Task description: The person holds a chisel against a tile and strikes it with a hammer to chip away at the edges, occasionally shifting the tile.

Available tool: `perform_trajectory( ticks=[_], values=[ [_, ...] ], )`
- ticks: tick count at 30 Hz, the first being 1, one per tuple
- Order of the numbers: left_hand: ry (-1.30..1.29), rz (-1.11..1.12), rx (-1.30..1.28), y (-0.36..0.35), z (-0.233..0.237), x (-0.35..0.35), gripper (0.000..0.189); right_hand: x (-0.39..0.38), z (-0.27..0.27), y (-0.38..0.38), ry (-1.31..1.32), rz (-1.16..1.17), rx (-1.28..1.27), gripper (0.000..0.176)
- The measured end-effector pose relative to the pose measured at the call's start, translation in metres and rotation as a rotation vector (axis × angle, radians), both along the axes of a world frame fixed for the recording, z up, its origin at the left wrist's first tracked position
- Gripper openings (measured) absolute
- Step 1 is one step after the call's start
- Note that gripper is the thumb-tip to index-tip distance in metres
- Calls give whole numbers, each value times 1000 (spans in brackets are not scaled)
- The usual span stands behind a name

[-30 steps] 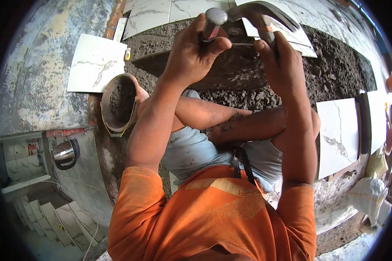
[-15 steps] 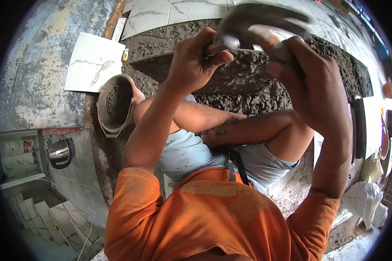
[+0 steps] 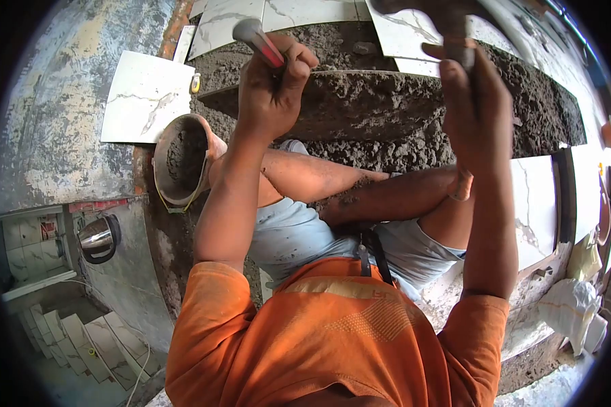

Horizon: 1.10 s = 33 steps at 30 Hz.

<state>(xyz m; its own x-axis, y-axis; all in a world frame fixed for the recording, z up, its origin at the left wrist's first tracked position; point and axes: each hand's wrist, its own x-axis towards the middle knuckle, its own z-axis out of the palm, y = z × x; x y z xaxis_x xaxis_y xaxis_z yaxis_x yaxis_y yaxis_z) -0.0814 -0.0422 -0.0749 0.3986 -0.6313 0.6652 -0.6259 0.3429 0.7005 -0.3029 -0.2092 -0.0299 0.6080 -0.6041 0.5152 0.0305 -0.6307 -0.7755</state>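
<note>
Head view: grips a red-handled tool [image 3: 256, 37] tight in the left hand [image 3: 273, 88], fingers wrapped round its lower part. Shows the grey metal end and a bit of red poking out above the fist, tilted to the left. Holds that fist over the near edge of the dark mortar bed [image 3: 387, 102], close to its left end. Cannot tell if the tool's tip touches the mortar, since the hand hides it.

Clasps a hammer [image 3: 458, 28] in the right hand [image 3: 478, 102], fist closed round the handle, with the hammer's head above the fist at the top edge of the picture. Holds the two hands well apart, with the hammer to the right of the tool and a little higher.

Shows a round pan [image 3: 157, 166] with mortar in it by the left end of the bed, a white tile [image 3: 149, 95] just beyond the pan, and a second white tile [image 3: 536, 203] by the right end.
</note>
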Motion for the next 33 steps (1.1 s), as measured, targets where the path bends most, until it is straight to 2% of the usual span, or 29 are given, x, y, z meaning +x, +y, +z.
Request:
perform_trajectory(
  ticks=[2,4,6,8,9,14,16,20,22,26,28,29,30,33],
  values=[
    [-55,58,-56,4,-4,-3,45,7,-5,5,168,-24,-32,36],
    [-338,214,-22,13,-4,-1,49,14,-18,6,251,-16,-2,37],
    [-294,231,-91,15,-6,-1,51,20,-29,5,246,-33,-129,39],
    [-405,297,31,23,-9,6,50,25,-31,6,240,-44,-129,40],
    [-375,303,41,25,-10,5,50,26,-32,7,235,-64,-127,41],
    [-452,250,-63,19,-10,-1,51,26,-35,7,237,-91,-60,41],
    [-799,291,-69,18,-4,-4,50,26,-39,8,209,-96,-53,41],
    [-837,354,-6,16,-3,-20,46,28,-43,5,139,-90,-160,36],
    [-849,426,3,14,-11,-21,43,27,-42,6,218,-109,-65,34],
    [-824,443,41,15,-10,-20,42,32,-42,5,142,-57,-50,31],
    [-722,338,2,11,-11,-17,46,30,-49,7,34,-56,-71,30],
    [-662,313,2,9,-13,-16,47,23,-48,5,145,-45,-17,31],
    [-655,316,7,10,-14,-19,47,19,-49,6,186,-36,72,32],
    [-626,332,97,2,-14,-15,47,7,-48,23,64,-87,112,36]
  ],
)
